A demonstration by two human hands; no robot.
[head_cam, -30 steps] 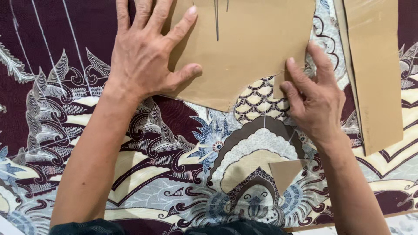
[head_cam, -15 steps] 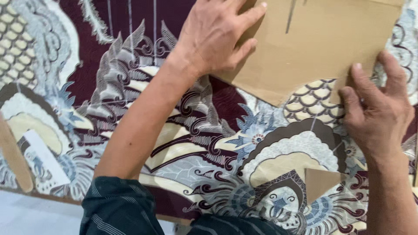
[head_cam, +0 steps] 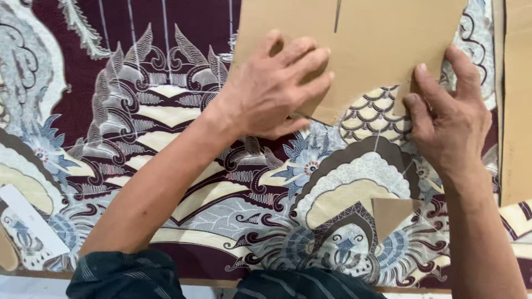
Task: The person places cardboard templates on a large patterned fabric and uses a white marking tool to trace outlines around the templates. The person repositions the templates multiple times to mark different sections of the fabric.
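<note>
A large brown cardboard pattern piece (head_cam: pixel 377 44) with a narrow slit near its top lies on a patterned batik cloth (head_cam: pixel 166 144) in maroon, cream and grey-blue. My left hand (head_cam: pixel 274 88) presses flat on the cardboard's lower left part, fingers spread. My right hand (head_cam: pixel 446 119) holds the cardboard's lower right corner, fingertips on top of it and thumb at its edge.
A second brown cardboard piece (head_cam: pixel 515 111) lies along the right edge. A small brown cardboard scrap (head_cam: pixel 390 216) rests on the cloth below my right hand. A white strip (head_cam: pixel 30 218) lies at the lower left. The table's front edge (head_cam: pixel 210 282) runs below the cloth.
The view has swung left and then back a little. Both hands stayed on the cardboard, and my right fingers now curl onto its lower right corner.
</note>
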